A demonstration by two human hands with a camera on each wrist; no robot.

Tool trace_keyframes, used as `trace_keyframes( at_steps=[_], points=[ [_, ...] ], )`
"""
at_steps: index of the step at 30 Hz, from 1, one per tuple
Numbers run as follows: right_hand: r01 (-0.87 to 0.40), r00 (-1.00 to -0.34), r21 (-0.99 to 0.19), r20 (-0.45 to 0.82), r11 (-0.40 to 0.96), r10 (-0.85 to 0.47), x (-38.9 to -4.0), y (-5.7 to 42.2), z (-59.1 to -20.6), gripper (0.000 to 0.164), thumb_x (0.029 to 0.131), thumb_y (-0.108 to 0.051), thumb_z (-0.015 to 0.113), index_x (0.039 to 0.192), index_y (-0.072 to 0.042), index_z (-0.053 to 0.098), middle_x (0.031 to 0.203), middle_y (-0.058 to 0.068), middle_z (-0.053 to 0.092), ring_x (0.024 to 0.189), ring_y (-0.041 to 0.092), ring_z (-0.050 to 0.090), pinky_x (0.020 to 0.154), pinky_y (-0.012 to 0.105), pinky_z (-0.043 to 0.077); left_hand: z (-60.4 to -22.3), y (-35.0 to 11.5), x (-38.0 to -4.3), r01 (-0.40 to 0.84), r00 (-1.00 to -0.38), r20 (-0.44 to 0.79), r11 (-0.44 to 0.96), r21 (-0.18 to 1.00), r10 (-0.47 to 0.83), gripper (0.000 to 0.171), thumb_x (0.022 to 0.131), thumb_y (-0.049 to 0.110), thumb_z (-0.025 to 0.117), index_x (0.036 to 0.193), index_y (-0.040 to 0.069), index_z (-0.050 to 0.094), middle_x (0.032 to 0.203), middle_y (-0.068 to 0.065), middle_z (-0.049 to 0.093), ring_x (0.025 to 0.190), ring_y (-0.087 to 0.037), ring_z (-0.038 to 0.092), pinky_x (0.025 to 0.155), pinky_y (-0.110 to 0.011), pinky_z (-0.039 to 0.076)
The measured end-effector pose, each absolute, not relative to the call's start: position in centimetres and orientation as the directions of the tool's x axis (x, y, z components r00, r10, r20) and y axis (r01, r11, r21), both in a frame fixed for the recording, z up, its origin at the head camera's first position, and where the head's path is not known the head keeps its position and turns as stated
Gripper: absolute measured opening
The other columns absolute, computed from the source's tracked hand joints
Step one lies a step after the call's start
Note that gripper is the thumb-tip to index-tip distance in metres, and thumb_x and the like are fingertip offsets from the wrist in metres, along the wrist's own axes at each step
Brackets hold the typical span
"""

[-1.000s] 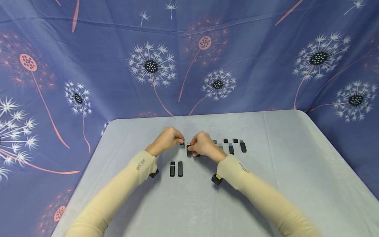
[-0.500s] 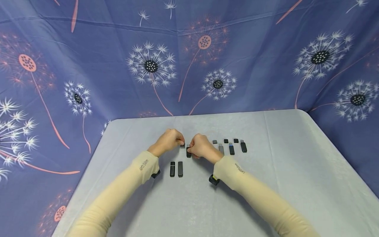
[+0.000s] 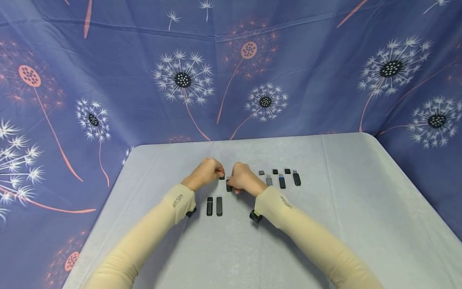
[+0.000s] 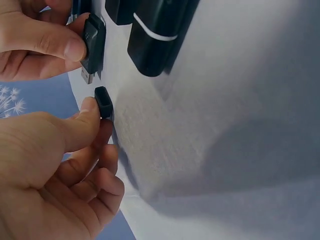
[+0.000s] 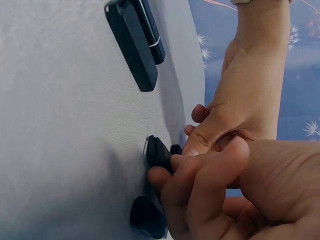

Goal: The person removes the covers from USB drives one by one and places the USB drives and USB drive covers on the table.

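My left hand [image 3: 207,171] pinches a small black cap [image 4: 103,102] between thumb and fingers, close over the table. Its hollow end shows in the left wrist view. My right hand [image 3: 244,178] holds a black USB flash drive [image 4: 94,45] by its body, with the bare metal plug [image 4: 87,76] sticking out near the cap. Drive and cap are apart, a short gap between them. Beside the right fingers, another dark drive [image 5: 147,216] lies on the table in the right wrist view; in the head view the hand hides it.
Two closed drives, one black with a pale band [image 3: 209,206] and one dark grey [image 3: 219,206], lie nearer me. To the right lie a grey drive [image 3: 269,180], a blue-plugged drive [image 3: 282,181] and a black drive [image 3: 296,178], uncapped, with loose caps [image 3: 275,171] behind them.
My right hand has shifted slightly left with the drive, uncovering the grey cap and more of the grey drive. The left hand stays nearly in place with the black cap.
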State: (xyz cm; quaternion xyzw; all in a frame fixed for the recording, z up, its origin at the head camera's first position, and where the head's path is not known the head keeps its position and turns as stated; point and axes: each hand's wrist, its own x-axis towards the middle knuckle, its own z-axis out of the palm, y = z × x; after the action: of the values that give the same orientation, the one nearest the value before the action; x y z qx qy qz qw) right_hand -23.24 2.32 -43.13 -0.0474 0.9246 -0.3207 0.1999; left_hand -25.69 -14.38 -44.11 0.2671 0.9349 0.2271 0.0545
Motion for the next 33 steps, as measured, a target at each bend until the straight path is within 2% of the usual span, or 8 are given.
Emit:
trace_keyframes(
  at_steps=[5,12,24,29,33],
  points=[
    [0.076,-0.909,-0.608,-0.368,0.791,-0.196,-23.3,2.1,-43.1,0.028,0.093,-0.012,0.077,0.067,-0.003,0.072,0.052,0.005,0.066,0.039,0.012,0.061,0.050,0.026,0.056,-44.3,-14.6,-25.9,0.497,-0.839,0.025,0.746,0.443,0.544,0.008,0.094,0.004,0.074,0.094,0.005,0.082,0.091,-0.007,0.080,0.088,-0.021,0.076,0.078,-0.033,0.061],
    [0.109,-0.912,-0.618,-0.374,0.778,-0.170,-23.2,2.0,-43.0,0.027,0.091,-0.011,0.079,0.066,-0.004,0.072,0.053,0.006,0.068,0.042,0.013,0.064,0.050,0.027,0.056,-44.1,-14.4,-26.0,0.490,-0.839,0.009,0.750,0.445,0.543,0.009,0.094,0.005,0.074,0.096,0.004,0.083,0.093,-0.007,0.080,0.090,-0.021,0.076,0.082,-0.033,0.061],
    [0.155,-0.905,-0.637,-0.399,0.755,-0.150,-23.3,2.3,-43.3,0.021,0.091,-0.010,0.079,0.072,-0.001,0.077,0.056,0.008,0.070,0.044,0.015,0.067,0.052,0.026,0.058,-44.5,-14.2,-26.0,0.474,-0.850,0.006,0.759,0.447,0.527,0.009,0.094,0.006,0.075,0.096,0.005,0.083,0.093,-0.006,0.080,0.088,-0.020,0.077,0.080,-0.032,0.061],
    [0.078,-0.922,-0.653,-0.334,0.753,-0.194,-22.4,2.7,-43.2,0.024,0.096,-0.016,0.075,0.076,-0.003,0.077,0.057,0.006,0.070,0.049,0.015,0.070,0.059,0.026,0.060,-44.4,-14.4,-25.8,0.472,-0.847,0.015,0.739,0.481,0.532,0.009,0.094,0.005,0.074,0.096,0.003,0.083,0.093,-0.009,0.080,0.088,-0.022,0.077,0.079,-0.033,0.062],
    [-0.043,-0.922,-0.703,-0.245,0.710,-0.299,-20.6,3.5,-42.7,0.021,0.101,-0.019,0.068,0.101,0.001,0.075,0.064,0.009,0.072,0.055,0.021,0.072,0.057,0.028,0.057,-44.2,-15.0,-25.7,0.442,-0.851,-0.019,0.735,0.514,0.525,0.012,0.095,0.011,0.075,0.101,0.003,0.082,0.100,-0.010,0.080,0.093,-0.023,0.076,0.080,-0.034,0.061]
  ],
)
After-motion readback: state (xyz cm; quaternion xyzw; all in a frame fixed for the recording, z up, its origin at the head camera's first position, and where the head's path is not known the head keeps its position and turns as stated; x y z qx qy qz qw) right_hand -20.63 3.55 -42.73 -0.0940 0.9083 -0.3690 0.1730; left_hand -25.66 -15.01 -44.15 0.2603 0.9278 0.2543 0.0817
